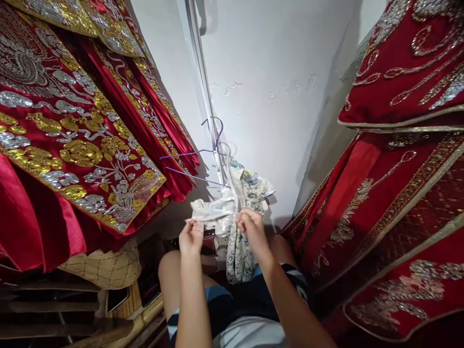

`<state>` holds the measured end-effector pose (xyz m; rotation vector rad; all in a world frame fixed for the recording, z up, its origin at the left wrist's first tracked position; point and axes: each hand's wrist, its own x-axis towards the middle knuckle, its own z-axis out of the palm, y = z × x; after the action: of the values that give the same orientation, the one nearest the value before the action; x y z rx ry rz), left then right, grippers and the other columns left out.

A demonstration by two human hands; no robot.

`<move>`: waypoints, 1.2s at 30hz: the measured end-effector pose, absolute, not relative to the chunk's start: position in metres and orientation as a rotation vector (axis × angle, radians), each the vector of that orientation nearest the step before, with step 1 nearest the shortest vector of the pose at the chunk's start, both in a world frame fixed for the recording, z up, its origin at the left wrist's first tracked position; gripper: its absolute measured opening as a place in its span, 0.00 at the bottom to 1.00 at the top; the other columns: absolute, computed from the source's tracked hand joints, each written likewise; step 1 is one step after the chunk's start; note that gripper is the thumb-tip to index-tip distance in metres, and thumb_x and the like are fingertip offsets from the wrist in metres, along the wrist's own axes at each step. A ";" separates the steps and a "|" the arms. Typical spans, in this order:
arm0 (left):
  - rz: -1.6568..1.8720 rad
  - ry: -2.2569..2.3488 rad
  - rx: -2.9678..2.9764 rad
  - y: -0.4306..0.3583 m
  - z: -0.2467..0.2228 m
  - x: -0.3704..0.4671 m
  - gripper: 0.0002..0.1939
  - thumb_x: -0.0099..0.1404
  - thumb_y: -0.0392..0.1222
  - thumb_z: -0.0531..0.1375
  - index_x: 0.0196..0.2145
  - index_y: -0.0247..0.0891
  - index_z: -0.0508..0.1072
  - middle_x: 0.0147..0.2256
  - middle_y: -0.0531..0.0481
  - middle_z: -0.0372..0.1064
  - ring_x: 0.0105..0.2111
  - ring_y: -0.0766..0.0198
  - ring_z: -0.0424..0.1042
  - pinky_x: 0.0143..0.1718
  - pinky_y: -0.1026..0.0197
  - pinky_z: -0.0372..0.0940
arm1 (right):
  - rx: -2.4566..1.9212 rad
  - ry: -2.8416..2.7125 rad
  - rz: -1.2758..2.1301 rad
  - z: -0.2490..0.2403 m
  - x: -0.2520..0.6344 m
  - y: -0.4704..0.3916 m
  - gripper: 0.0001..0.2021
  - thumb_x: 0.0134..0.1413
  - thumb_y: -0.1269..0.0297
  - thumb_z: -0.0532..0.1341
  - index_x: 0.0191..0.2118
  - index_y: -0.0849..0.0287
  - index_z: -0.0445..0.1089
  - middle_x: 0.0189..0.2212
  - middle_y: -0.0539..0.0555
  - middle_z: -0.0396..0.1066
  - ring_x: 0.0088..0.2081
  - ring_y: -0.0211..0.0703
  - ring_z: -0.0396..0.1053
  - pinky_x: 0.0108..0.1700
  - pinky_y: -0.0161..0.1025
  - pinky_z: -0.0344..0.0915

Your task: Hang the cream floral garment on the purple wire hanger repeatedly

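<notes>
A pale dress [240, 251] with a blue-green floral print hangs partly on a purple wire hanger [188, 154] in front of me. The hanger's bare left arm sticks out of the cloth, and its hook loops over a thin metal rail. With closed fingers my left hand [192, 236] pinches the edge of the dress's white upper part, pulled out to the left. My right hand [252, 227] is closed on the same dress near its middle, thumb on top. The skirt drops in folds below, between my knees.
Red garments [79, 135] with gold and silver embroidery hang close on the left. More red beaded garments [391, 193] hang on the right. The metal rail [203, 72] runs along a pale wall [275, 58]. At lower left, phones lie on a slatted wooden seat [132, 309].
</notes>
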<state>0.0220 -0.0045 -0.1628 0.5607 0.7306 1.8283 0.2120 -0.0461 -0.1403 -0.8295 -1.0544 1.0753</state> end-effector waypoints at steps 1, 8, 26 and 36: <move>1.802 0.731 0.548 -0.010 -0.165 0.030 0.12 0.64 0.36 0.60 0.23 0.38 0.64 0.25 0.52 0.63 0.30 0.64 0.69 0.40 0.58 0.68 | -0.857 -1.021 1.033 -0.148 0.222 -0.045 0.10 0.49 0.63 0.54 0.19 0.55 0.61 0.13 0.44 0.52 0.18 0.36 0.50 0.23 0.36 0.48; 1.630 0.710 1.153 -0.054 -0.106 0.084 0.11 0.62 0.49 0.64 0.31 0.38 0.73 0.33 0.48 0.69 0.35 0.61 0.69 0.41 0.60 0.67 | -0.967 -1.069 0.828 -0.149 0.256 -0.043 0.15 0.57 0.52 0.55 0.25 0.54 0.66 0.23 0.51 0.64 0.28 0.43 0.63 0.32 0.39 0.61; 0.368 1.213 2.064 -0.072 -0.132 0.016 0.26 0.68 0.62 0.53 0.43 0.35 0.74 0.44 0.43 0.76 0.42 0.51 0.72 0.47 0.55 0.65 | -0.779 -1.517 0.759 -0.065 0.271 0.049 0.14 0.47 0.66 0.59 0.40 0.58 0.78 0.40 0.55 0.79 0.44 0.48 0.73 0.52 0.44 0.66; 0.438 1.871 2.594 -0.042 -0.059 -0.061 0.26 0.70 0.56 0.45 0.31 0.39 0.76 0.40 0.37 0.76 0.47 0.45 0.71 0.50 0.48 0.64 | -1.083 -1.585 0.765 -0.096 0.296 0.075 0.09 0.43 0.61 0.58 0.19 0.58 0.63 0.18 0.47 0.63 0.25 0.39 0.59 0.29 0.36 0.56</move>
<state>-0.0613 -0.0421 -0.0587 2.5943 1.8708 0.4380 0.2962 0.0754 -0.0965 -1.0825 -1.5850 0.7654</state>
